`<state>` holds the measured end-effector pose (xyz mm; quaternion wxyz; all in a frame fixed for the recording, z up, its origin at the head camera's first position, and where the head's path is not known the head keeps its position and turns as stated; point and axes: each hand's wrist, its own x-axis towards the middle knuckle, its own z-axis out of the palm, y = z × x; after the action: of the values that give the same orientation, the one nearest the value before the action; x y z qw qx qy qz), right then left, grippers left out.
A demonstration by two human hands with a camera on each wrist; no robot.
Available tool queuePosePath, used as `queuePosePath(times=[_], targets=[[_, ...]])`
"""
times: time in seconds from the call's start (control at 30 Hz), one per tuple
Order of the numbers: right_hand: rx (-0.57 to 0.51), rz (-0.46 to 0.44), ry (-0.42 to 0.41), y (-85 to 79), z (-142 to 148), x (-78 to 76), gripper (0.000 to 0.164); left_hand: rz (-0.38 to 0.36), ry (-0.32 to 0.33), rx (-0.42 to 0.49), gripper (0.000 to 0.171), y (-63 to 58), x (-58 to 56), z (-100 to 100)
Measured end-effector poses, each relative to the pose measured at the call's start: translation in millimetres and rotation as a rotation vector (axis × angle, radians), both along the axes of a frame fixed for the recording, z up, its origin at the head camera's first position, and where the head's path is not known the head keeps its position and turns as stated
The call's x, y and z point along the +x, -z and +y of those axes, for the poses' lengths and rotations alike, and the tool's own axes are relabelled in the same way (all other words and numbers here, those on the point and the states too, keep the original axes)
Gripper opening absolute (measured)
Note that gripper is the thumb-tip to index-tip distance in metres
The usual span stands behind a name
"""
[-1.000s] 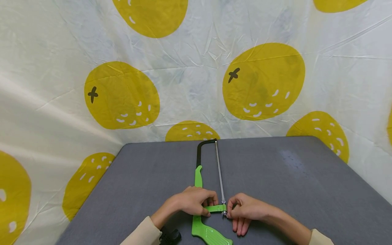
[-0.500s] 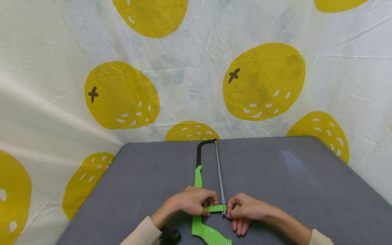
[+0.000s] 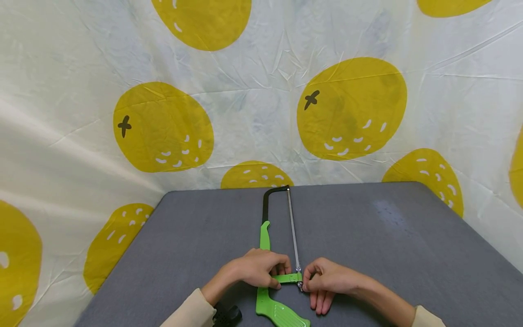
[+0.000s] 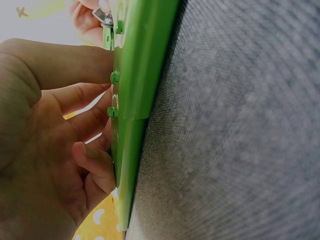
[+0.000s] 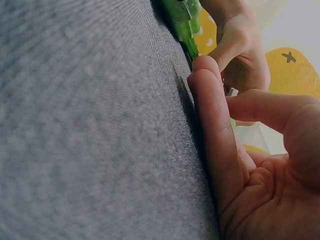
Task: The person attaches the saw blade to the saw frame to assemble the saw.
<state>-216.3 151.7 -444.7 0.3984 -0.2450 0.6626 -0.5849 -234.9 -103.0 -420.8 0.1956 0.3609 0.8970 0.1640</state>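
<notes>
A hacksaw (image 3: 265, 236) with a green handle and a black front bow lies flat on the table. Its thin metal blade (image 3: 292, 227) runs along the right side. My left hand (image 3: 258, 269) grips the green frame near its short crossbar (image 3: 288, 278), thumb on the near side and fingers on the far side. At the blade's near end, a small metal wing nut (image 3: 300, 286) is pinched between the thumb and index finger of my right hand (image 3: 330, 278), whose other fingers rest on the table. In the left wrist view, green rivets (image 4: 114, 77) stand along the frame beside my fingers.
The grey cloth-covered table (image 3: 359, 236) stretches out on both sides. Beside the left sleeve lies a black object (image 3: 228, 315), partly hidden. A white curtain (image 3: 253, 122) with yellow fruit prints hangs behind the table.
The wing nut has turned slightly at the right fingertips. Both hands and the hacksaw stay in practically the same place.
</notes>
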Motion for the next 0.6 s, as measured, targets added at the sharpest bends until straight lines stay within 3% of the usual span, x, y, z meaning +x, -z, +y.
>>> queuePosePath(times=[0.6], targets=[[-0.006, 0.001, -0.007, 0.6, 1.1, -0.9, 0.011, -0.020, 0.007, 0.012, 0.027, 0.4, -1.5, 0.8]])
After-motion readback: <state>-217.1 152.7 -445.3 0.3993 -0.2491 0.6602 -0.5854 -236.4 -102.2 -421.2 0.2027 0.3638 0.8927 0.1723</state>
